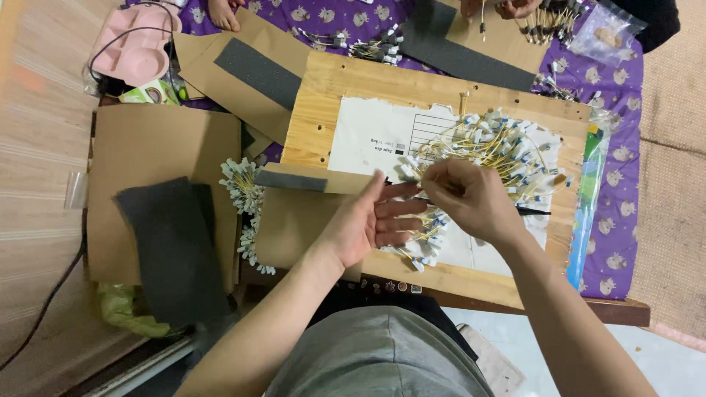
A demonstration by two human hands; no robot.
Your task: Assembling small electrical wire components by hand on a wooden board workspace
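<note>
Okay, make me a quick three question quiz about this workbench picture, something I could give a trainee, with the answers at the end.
1. True or false: the left hand is held open, palm up, with a small bunch of yellow wired parts lying by its fingers.
2. What sits under the big pile of yellow wired parts? A) a pink tray B) a white paper sheet on a wooden board C) black foam
3. Which hand pinches with its fingertips over the pile?

Key
1. True
2. B
3. The right hand
</note>
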